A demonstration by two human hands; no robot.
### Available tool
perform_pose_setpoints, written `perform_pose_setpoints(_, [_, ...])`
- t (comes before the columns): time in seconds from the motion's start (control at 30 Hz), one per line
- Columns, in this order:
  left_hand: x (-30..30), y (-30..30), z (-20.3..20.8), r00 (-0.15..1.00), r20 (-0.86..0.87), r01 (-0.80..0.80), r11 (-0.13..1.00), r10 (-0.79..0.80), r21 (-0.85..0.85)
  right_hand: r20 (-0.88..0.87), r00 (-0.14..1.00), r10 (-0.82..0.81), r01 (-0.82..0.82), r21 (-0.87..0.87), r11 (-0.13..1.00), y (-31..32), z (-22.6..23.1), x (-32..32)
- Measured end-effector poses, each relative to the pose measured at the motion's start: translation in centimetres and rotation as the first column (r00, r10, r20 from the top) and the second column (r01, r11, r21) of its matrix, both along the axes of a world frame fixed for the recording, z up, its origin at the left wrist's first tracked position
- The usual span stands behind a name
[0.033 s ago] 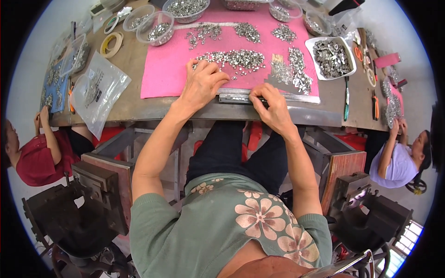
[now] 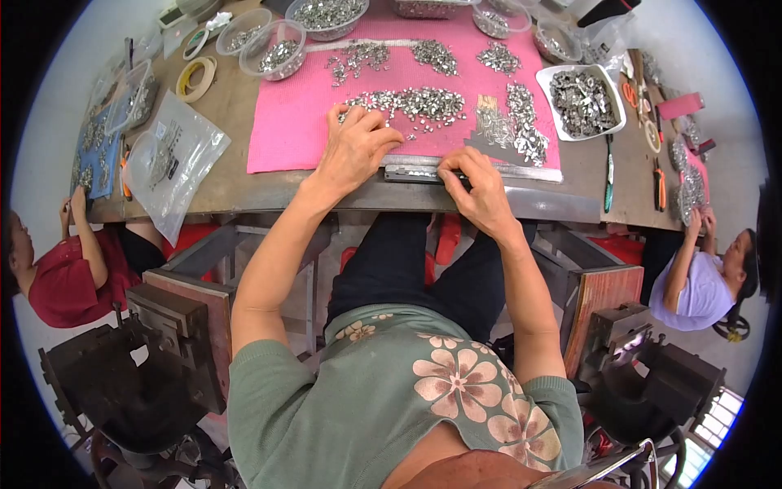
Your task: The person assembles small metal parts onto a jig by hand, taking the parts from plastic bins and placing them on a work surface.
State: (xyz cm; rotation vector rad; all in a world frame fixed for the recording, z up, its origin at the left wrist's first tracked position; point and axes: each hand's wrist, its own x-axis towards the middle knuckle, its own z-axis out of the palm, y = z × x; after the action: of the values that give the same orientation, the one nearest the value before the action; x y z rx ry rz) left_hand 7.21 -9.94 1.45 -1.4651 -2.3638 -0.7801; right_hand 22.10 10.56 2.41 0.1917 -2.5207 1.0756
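My left hand (image 2: 358, 148) is bent over the pink mat (image 2: 277, 122), at the near left end of a loose pile of small silvery metal pieces (image 2: 423, 104). Its fingers are curled, with thumb and forefinger drawn together; anything between them is too small to make out. A single piece (image 2: 411, 138) lies just right of these fingertips. At the mat's front edge, my right hand (image 2: 476, 183) grips the right end of a narrow dark metal bar (image 2: 411, 174). Small light marks or pieces show along the bar, and my fingers cover its right end.
Smaller heaps (image 2: 434, 55) of metal pieces lie farther back. A white tray (image 2: 621, 122) of parts stands right, beside a green-handled tool (image 2: 609, 175). Clear tubs (image 2: 281, 50), tape rolls (image 2: 196, 79) and a plastic bag (image 2: 183, 163) sit left. Co-workers sit at both sides.
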Motion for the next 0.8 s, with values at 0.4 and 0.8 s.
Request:
perform_pose_setpoints(0.4, [1.3,0.1,0.6,0.987,0.16,-0.028,0.993,0.009,0.116,-0.21,0.977,-0.03,0.065,0.164,0.984,-1.0,-0.8,0.1])
perform_pose_setpoints(0.8, [6.5,2.5,-0.2,0.924,0.359,0.003,0.942,-0.131,0.335,-0.131,0.99,-0.051,0.06,0.07,0.996,0.8,-0.1,0.3])
